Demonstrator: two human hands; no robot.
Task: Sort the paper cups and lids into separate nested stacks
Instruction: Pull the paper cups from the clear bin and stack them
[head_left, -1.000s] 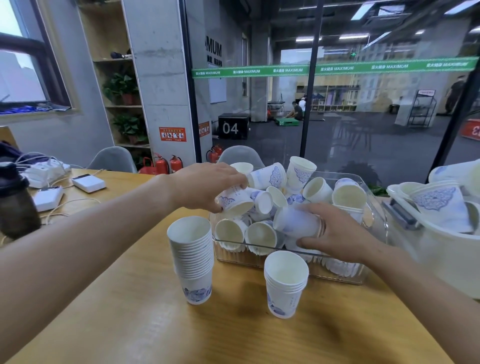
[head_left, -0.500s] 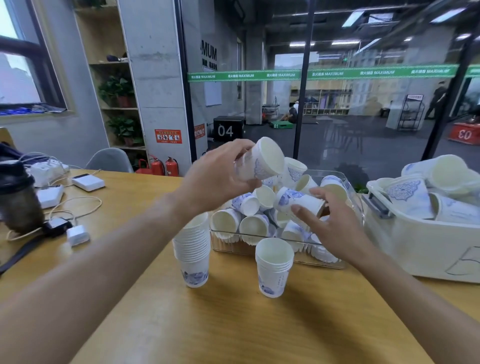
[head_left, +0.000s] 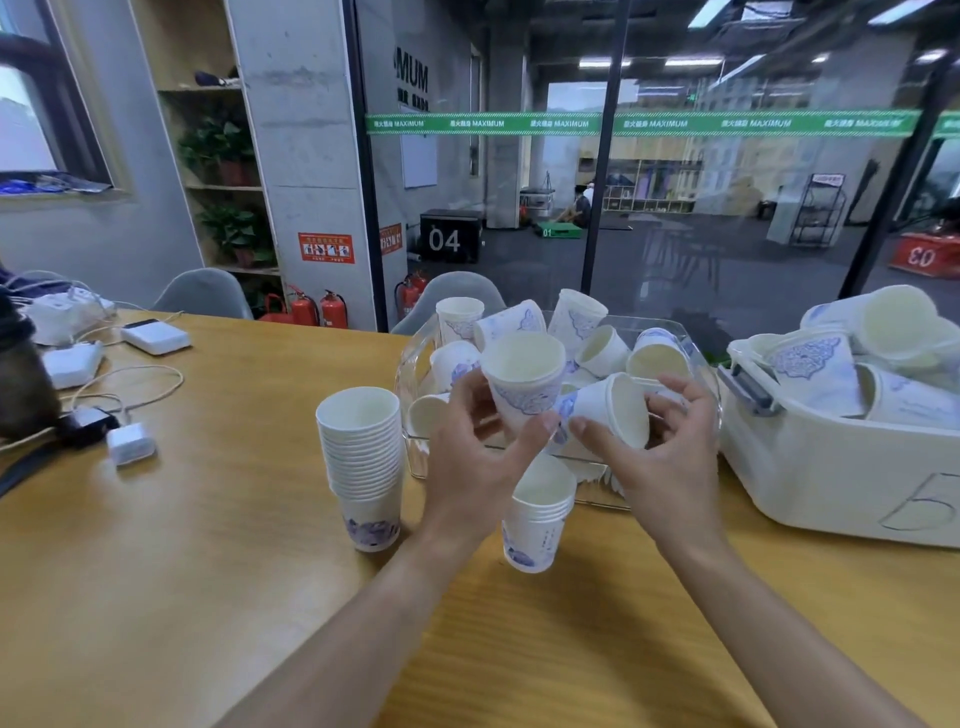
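Observation:
My left hand (head_left: 475, 462) grips a white paper cup with a blue pattern (head_left: 524, 379), held upright above the table. Beside it my right hand (head_left: 660, 457) holds a second cup (head_left: 610, 410) lying on its side, mouth toward me. Both cups hover just over a short nested stack (head_left: 537, 512) on the wooden table. A taller nested stack (head_left: 363, 452) stands to the left. Behind my hands a clear plastic bin (head_left: 415, 358) holds several loose cups. I see no lids.
A white tub (head_left: 831, 478) heaped with more cups sits at the right. Chargers, white boxes and cables (head_left: 130, 441) lie at the left, next to a dark bottle (head_left: 21, 384). Grey chairs stand behind the table, in front of a glass wall.
My left hand has brought its cup down and turned it upright over the short stack. My right hand has lifted a cup out of the clear bin and drawn it toward the left hand.

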